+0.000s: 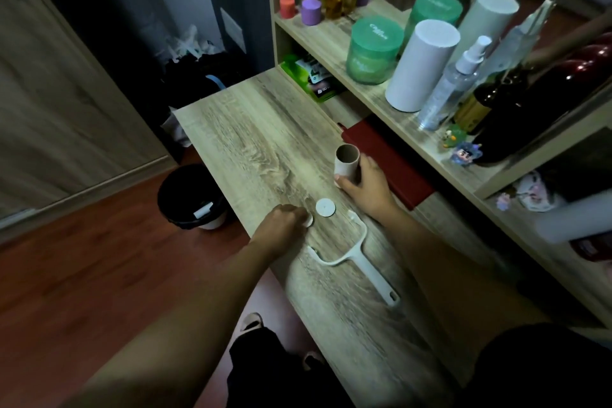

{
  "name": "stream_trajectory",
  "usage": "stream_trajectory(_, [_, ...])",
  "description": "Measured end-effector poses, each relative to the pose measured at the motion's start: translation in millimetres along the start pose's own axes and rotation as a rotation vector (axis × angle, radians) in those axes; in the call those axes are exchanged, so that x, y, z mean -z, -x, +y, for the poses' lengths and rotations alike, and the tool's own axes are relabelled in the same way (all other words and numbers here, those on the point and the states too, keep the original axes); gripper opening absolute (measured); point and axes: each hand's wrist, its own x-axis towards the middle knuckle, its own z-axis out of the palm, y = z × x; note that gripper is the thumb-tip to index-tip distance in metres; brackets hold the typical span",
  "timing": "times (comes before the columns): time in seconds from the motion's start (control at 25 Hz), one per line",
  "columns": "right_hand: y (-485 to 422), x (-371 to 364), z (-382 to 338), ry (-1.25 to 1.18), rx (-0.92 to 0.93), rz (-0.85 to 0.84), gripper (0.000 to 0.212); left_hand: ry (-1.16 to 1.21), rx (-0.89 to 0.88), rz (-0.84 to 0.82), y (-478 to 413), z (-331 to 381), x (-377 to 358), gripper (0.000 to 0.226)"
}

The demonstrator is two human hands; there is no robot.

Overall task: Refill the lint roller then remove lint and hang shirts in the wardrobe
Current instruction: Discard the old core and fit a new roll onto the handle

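- Head view: a person stands at a wood-grain desk [251,129] with both bare forearms stretched over it.
- The right hand [362,182] is wrapped around the lower part of an empty cardboard tube [347,161], which stands upright on the desk with its open end facing up; thumb on the near side, fingers round the far side.
- The left hand [281,223] is curled knuckles-up on the desk, its fingertips pinching a small white end cap [308,220] that shows just past them.
- A second white disc [325,207], round and flat, lies on the desk between the two hands, just beside the pinched cap and apart from the tube.
- The lint roller frame [351,253], white and bare of any roll, lies flat on the desk near the person, its forked end toward the hands and its handle pointing at the near edge.
- A red flat cover [394,162] lies just behind the right hand, partly under the shelf unit.
- On the shelf [331,43] to the right stand two white rolls [422,66], two green lidded jars [374,50], a clear spray bottle [453,83] and dark bottles; small purple and red candles [311,11] stand farther back.
- A black bin [192,197] sits on the reddish wood floor [82,275] left of the desk, with a white scrap inside.
- No shirts are in view.
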Motion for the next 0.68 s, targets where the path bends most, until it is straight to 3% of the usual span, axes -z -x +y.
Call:
stream_trajectory(0.12, [12.5,14.6,-12.0,-0.033,0.096,0.023,0.052,0.290,0.223,0.274,0.9,8.4,28.8,0.030])
stream_trajectory(0.24, [20.7,29.6,-20.0,-0.052,0.141,-0.011,0.053,0.614,0.291,0.459,-0.2,30.1,68.5,0.029])
stream_trajectory(0.36, [23.9,41.0,-27.7,-0.039,0.173,-0.072,0.050,0.799,0.186,0.375,-0.4,47.7,93.6,0.031])
stream_trajectory(0.48, [24.4,43.2,-33.6,0.027,0.200,-0.091,0.053,0.746,0.057,0.311,0.4,53.6,101.1,0.035])
stream_trajectory(0.68, [24.2,36.1,-40.2,0.081,0.217,-0.113,0.053,0.693,-0.006,0.299,1.7,50.1,96.9,0.037])
